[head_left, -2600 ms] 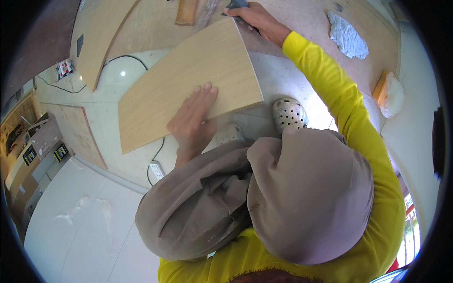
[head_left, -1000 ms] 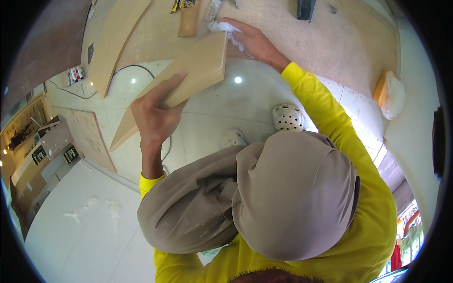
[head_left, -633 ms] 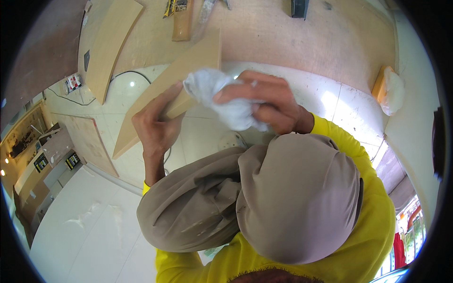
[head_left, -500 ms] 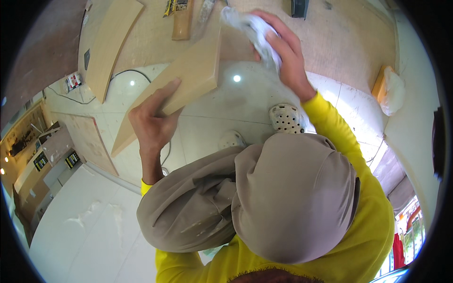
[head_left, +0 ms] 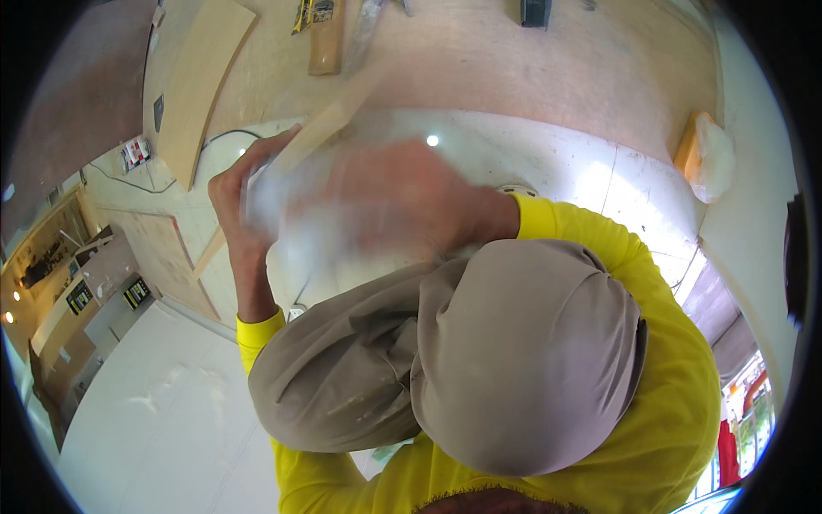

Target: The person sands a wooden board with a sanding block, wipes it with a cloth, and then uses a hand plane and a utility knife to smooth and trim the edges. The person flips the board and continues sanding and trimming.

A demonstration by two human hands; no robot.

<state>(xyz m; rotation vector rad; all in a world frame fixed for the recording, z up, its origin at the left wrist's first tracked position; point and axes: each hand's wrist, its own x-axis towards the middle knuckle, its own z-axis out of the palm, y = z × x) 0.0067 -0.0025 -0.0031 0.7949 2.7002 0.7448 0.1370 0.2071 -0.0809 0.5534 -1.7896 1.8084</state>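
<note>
My left hand (head_left: 235, 188) is closed on the edge of a light wooden board (head_left: 330, 124), which is tilted on edge in front of my knees. Smeared by motion, my right hand (head_left: 390, 201) sweeps across the board beside the left hand, carrying a white cloth (head_left: 278, 201). The cloth lies close to the board's face, but blur hides whether it touches. Much of the board is covered by the cloth and my right hand; a lower tip shows below my left wrist.
A wood-topped surface ahead bears a curved wooden panel (head_left: 205, 77), a wooden-handled tool (head_left: 326, 43) and a dark block (head_left: 536, 12). A small box (head_left: 135, 152) and a cable are at left. A plastic-wrapped orange object (head_left: 706, 158) stands at right. Light tiles cover the floor.
My right hand has swung left and nearer with the cloth, from beyond the board's far end to beside my left hand. The board has turned more edge-on, and my left hand has shifted slightly left.
</note>
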